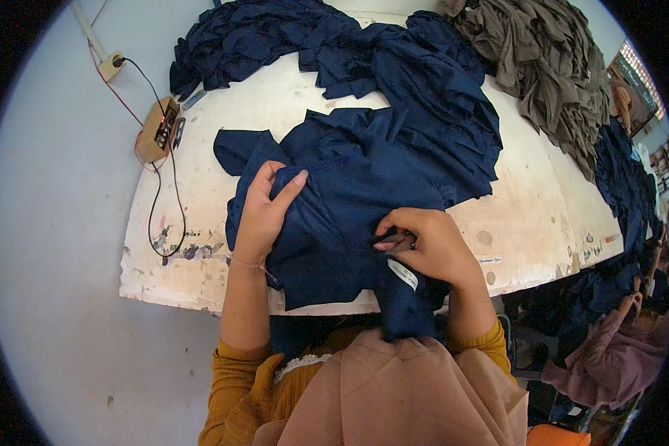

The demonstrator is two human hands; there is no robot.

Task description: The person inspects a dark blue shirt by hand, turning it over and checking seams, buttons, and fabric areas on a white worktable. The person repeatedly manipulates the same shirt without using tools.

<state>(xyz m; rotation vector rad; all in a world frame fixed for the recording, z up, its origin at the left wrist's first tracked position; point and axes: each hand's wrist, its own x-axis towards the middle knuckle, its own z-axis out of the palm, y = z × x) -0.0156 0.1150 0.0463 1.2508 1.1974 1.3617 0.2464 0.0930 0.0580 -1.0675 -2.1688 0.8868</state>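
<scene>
A navy blue garment [327,245] lies spread and creased over the near part of the table, part of it hanging over the front edge. My left hand [264,208] pinches a fold of it on the left side, with the thumb on top. Over the cloth's right part, my right hand [435,241] is closed around small dark thread snips [401,242], their points turned left near the fabric. Part of the snips is hidden by the fingers. A white label [403,275] shows on the cloth just below that hand.
The pale, worn table [528,230] carries a heap of navy cloth [267,37] at the back and brown cloth [543,67] at the back right. A wired box [157,130] sits at the left edge by the wall. Another person's sleeve [602,364] is at lower right.
</scene>
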